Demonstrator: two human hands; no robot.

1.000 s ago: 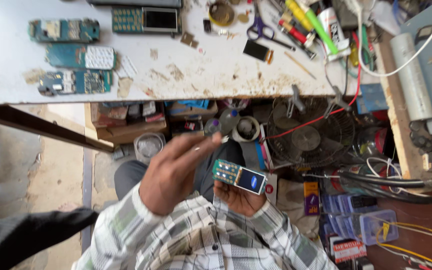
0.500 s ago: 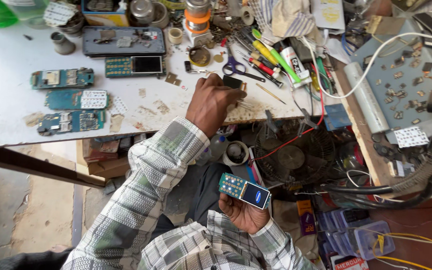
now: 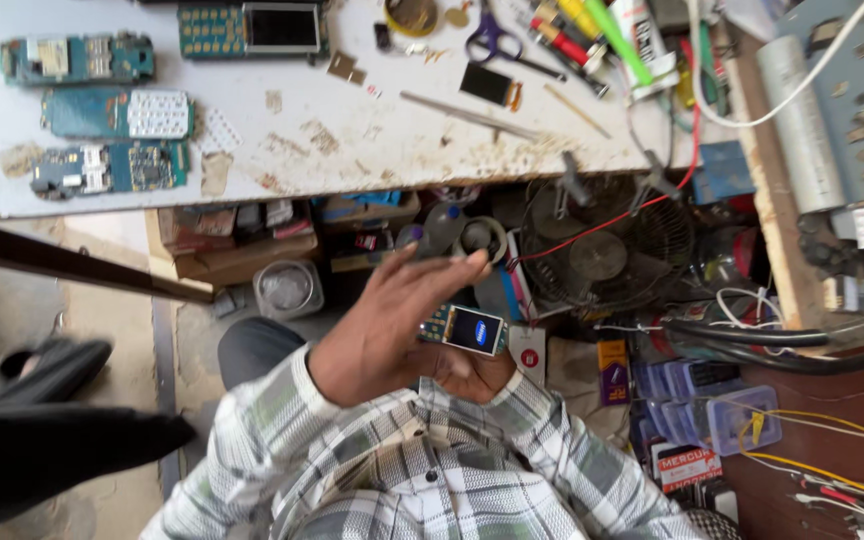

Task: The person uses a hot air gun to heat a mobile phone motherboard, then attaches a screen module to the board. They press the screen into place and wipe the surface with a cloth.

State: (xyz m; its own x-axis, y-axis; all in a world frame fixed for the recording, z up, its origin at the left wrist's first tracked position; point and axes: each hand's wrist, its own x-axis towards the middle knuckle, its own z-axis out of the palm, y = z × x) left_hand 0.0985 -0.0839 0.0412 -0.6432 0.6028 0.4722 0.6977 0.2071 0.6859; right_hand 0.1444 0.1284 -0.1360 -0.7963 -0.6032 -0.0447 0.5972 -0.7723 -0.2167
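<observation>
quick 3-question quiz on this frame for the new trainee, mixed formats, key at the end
1. True or false: the right hand holds a small phone with its screen lit.
2. Which hand is raised in front of the phone, fingers spread?
A. left hand
B. right hand
C. neither
3. How many bare phone circuit boards lie in a column at the left end of the white workbench, and what tool with purple handles lies near the top edge?

Key
1. True
2. A
3. Three boards, the top one among them; scissors
</observation>
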